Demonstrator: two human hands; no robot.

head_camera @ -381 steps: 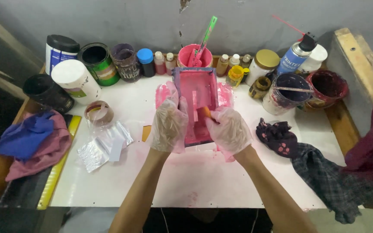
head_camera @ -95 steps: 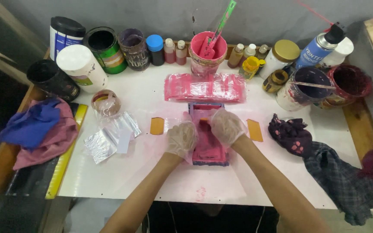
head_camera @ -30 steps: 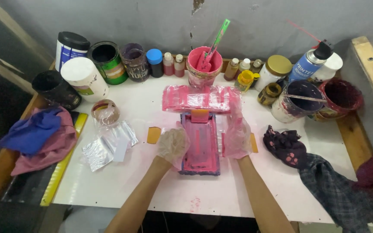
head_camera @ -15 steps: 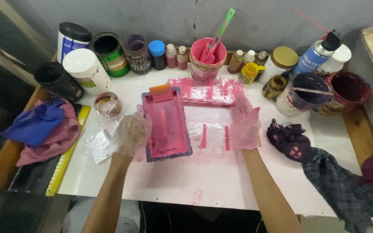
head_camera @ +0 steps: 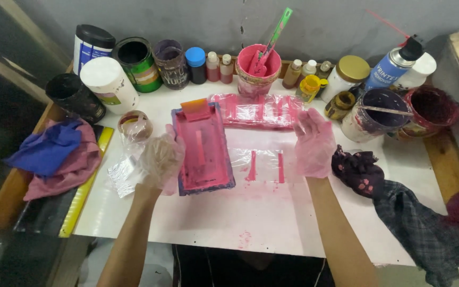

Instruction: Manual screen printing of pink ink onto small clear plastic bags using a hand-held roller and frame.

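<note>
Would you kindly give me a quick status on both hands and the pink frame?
Left hand gloved, gripping pink printing frame at its left edge. Right hand gloved, open, empty. Two pink stripes printed on clear sheet beside frame.

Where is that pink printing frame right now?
In the head view, the pink printing frame lies left of the table's centre, with the gloved left hand gripping its left edge, and two fresh pink stripes just to its right.
</note>
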